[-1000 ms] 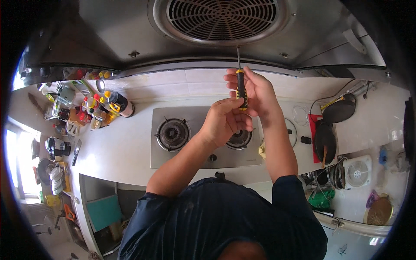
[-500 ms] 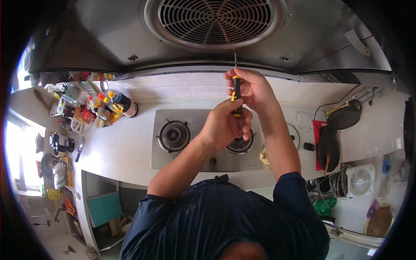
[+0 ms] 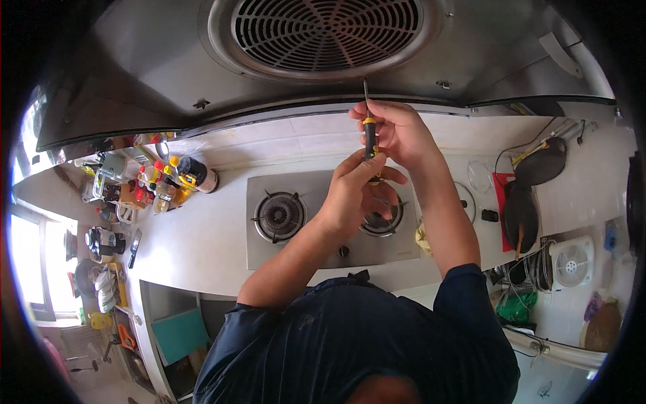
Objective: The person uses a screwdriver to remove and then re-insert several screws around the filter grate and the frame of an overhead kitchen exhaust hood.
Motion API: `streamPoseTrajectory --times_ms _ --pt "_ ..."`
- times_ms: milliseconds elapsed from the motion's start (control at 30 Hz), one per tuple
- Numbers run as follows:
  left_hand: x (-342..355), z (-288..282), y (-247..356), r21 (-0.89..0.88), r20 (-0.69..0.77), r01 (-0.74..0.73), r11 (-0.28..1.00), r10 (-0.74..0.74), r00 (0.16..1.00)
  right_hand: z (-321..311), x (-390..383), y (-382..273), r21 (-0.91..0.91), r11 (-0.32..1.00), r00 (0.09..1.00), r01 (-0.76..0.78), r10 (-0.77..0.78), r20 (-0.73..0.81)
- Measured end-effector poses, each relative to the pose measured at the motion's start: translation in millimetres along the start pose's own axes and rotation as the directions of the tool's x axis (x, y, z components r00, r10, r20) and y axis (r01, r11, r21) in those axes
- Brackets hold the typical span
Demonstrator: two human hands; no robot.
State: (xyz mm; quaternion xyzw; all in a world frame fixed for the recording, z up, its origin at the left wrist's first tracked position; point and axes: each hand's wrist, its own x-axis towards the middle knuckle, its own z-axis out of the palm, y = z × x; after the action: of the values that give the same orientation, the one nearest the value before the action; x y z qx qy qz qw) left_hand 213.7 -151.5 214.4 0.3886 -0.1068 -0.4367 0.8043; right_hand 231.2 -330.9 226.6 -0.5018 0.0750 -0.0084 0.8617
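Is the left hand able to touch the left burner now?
Probably yes: nothing seems to block the way from the left hand to the left burner. But that hand is holding the screwdriver, so it would likely need to let go first.

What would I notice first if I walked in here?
Probably the big round grille at the top. Just below it, the left hand holds a black-and-yellow screwdriver by its handle, with the right hand around its upper part. Bottles with colourful caps stand at the left.
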Motion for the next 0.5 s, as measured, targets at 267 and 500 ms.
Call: streamPoseTrajectory --times_ms 267,500 --pt "0.3 -2.8 -3.1 0.196 -0.122 -0.083 0.977 0.109 0.987 2.4 9.9 8.6 -0.036 0.998 0.993 0.056 -0.059 -0.103" --pt "4.2 -13.6 2.5 -0.015 -0.011 -0.086 0.996 0.086 0.996 11.4 6.2 7.7 0.062 0.998 0.993 -0.004 0.012 -0.120"
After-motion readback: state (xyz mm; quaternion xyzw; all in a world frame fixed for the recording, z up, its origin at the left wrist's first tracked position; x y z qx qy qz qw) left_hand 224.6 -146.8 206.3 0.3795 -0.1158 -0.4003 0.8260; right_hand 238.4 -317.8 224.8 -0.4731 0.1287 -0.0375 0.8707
